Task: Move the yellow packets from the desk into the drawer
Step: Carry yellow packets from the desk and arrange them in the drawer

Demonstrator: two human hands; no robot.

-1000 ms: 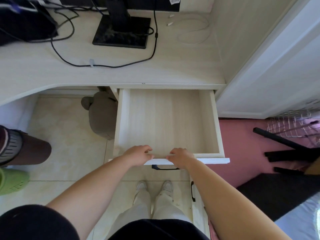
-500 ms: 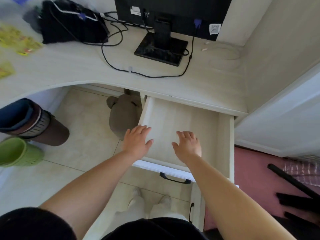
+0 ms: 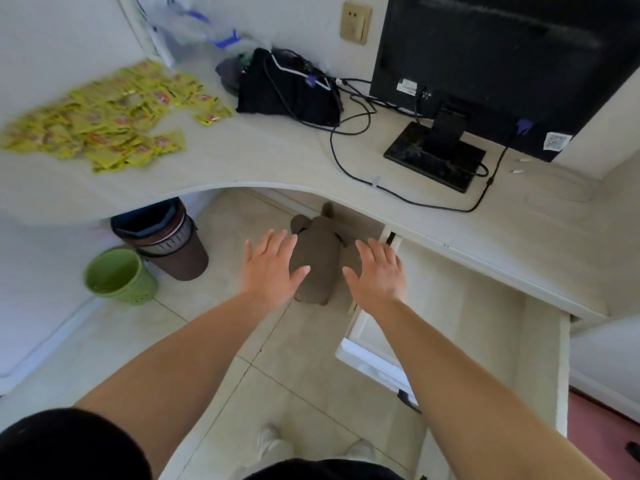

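A heap of several yellow packets (image 3: 100, 119) lies spread on the left wing of the pale desk (image 3: 277, 161). The drawer (image 3: 464, 327) stands pulled out under the desk's right part, with nothing visible inside it. My left hand (image 3: 272, 271) and my right hand (image 3: 379, 273) hover side by side in mid air, fingers straight and spread, holding nothing. Both hands are below the desk edge, left of the drawer's inside and well right of the packets.
A black monitor (image 3: 502, 64) on its stand, a black bag (image 3: 287, 88) and loose cables sit on the desk. Under the desk are a brown bin (image 3: 169, 240), a green bin (image 3: 117, 275) and a grey-brown plush toy (image 3: 318, 261) on the tiled floor.
My hands let go of the drawer front, opened flat and rose leftwards. My view swung up and left, bringing the yellow packets into sight.
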